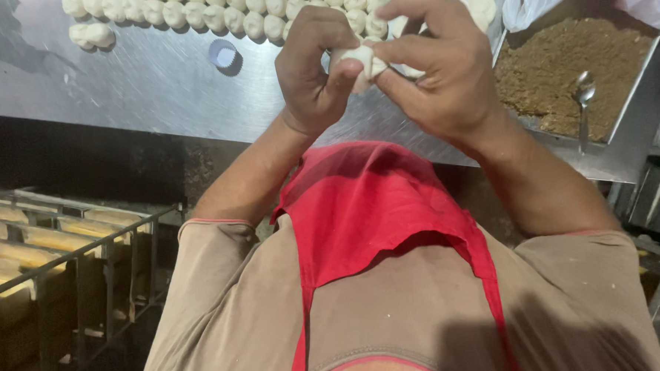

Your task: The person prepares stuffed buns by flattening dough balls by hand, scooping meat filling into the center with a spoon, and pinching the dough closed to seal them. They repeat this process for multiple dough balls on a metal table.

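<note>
Both of my hands are raised over a steel table (149, 88) and pinch one small white dough piece (360, 58) between their fingertips. My left hand (310, 70) grips it from the left with thumb and fingers curled. From the right, my right hand (440, 73) wraps its fingers over the top of the piece. Rows of shaped white dough pieces (204, 6) lie on the table just beyond the hands. Part of the held piece is hidden by my fingers.
A metal tray of brown crumbly filling (550, 61) with a spoon (584, 100) in it sits at the right. A small round white cup (222, 53) stands on the table left of the hands. A wire rack (52, 255) with pale loaves stands lower left.
</note>
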